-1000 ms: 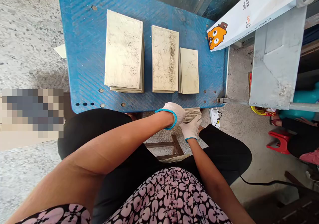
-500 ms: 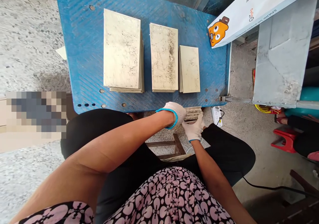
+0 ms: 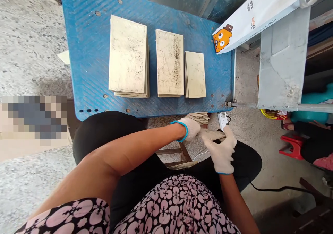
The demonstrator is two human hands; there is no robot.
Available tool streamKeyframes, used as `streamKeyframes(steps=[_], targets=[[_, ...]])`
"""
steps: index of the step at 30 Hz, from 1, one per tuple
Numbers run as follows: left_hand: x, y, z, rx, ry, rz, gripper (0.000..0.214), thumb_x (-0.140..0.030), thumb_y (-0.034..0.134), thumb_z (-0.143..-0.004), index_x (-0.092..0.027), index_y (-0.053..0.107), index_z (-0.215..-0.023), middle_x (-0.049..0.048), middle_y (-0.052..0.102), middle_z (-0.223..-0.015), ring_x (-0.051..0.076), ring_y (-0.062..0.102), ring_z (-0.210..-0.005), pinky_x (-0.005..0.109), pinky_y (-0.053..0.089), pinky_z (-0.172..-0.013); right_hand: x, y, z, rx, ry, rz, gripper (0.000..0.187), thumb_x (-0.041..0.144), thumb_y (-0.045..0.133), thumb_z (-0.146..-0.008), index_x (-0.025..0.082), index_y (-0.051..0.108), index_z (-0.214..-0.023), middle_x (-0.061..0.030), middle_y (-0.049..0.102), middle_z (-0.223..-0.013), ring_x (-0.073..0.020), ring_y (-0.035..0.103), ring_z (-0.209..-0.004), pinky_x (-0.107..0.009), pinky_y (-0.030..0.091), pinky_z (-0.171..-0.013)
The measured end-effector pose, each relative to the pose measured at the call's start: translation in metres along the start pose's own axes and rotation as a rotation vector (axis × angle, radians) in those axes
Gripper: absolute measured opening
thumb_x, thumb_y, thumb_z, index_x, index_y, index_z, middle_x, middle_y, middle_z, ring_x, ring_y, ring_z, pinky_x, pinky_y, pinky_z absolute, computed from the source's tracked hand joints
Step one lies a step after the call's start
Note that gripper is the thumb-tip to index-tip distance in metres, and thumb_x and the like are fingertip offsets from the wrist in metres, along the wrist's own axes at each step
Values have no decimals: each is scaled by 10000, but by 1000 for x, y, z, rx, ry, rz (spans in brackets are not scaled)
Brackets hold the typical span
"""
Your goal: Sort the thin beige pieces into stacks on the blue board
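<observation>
Head view, two hands [image 3: 193, 128] [image 3: 222, 154], three tabletop stacks [image 3: 128, 55] [image 3: 170, 64] [image 3: 195, 75]

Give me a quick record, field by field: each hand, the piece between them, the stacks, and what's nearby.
Left hand: gloved, curled at the piece's left end; grip unclear
Right hand: gloved, thumb and fingers spread at the piece; grip unclear
Piece: flat, pale, partly hidden
Blue table: large stack left, medium stack middle, small stack right
Near table edge: lower stack
Right of lower stack: power strip

The panel stacks [image 3: 127, 55] suggest a workshop
</observation>
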State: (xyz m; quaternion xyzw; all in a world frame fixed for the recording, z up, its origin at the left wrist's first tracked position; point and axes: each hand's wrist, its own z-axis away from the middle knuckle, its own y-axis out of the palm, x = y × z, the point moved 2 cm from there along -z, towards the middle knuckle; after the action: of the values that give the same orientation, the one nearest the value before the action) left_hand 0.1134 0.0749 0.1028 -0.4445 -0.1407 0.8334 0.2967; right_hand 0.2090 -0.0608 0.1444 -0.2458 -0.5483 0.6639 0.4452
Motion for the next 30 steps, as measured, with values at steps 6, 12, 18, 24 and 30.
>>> streamKeyframes(steps=[6, 12, 18, 24, 30], targets=[[-7, -9, 3, -118, 92, 59, 355, -255, 514, -858, -154, 695, -1146, 161, 732, -1085, 300, 705, -968, 358, 537, -803, 11, -31, -7, -90, 33, -101, 1177, 647, 794, -572, 319, 229, -1551, -114, 495, -1391, -351, 582, -1178, -437, 488, -976], [16, -25, 4, -264, -142, 363, 423, -383, 437, -915, -138, 735, -1088, 130, 748, -939, 227, 699, -841, 272, 487, -700, -1, 17, -20, 56, -72, -199, 1306, 624, 812, -563, 250, 91, -1585, -164, 321, -1568, -363, 451, -1358, -459, 432, -1067], [33, -28, 3, -330, -213, 651, 426, -380, 467, -890, -71, 760, -916, 90, 669, -679, 167, 609, -635, 244, 422, -579, 18, 62, -21, 233, -130, -220, 1373, 629, 823, -514, 239, 62, -1588, -202, 281, -1577, -382, 445, -1364, -487, 453, -1045], [41, -34, 1, -435, -228, 702, 404, -404, 495, -894, -91, 742, -829, 49, 623, -646, 137, 546, -607, 233, 370, -538, 35, 78, -42, 183, -249, -353, 1280, 506, 851, -520, 253, 164, -1571, -157, 374, -1529, -331, 441, -1371, -461, 431, -1085], [52, -53, 11, -682, -340, 675, 432, -505, 485, -905, -132, 684, -990, 81, 708, -866, 185, 650, -774, 259, 461, -653, 58, 80, -92, 326, -176, -797, 1215, 465, 851, -529, 151, 235, -1528, -164, 591, -1324, -296, 611, -1161, -438, 516, -964]])
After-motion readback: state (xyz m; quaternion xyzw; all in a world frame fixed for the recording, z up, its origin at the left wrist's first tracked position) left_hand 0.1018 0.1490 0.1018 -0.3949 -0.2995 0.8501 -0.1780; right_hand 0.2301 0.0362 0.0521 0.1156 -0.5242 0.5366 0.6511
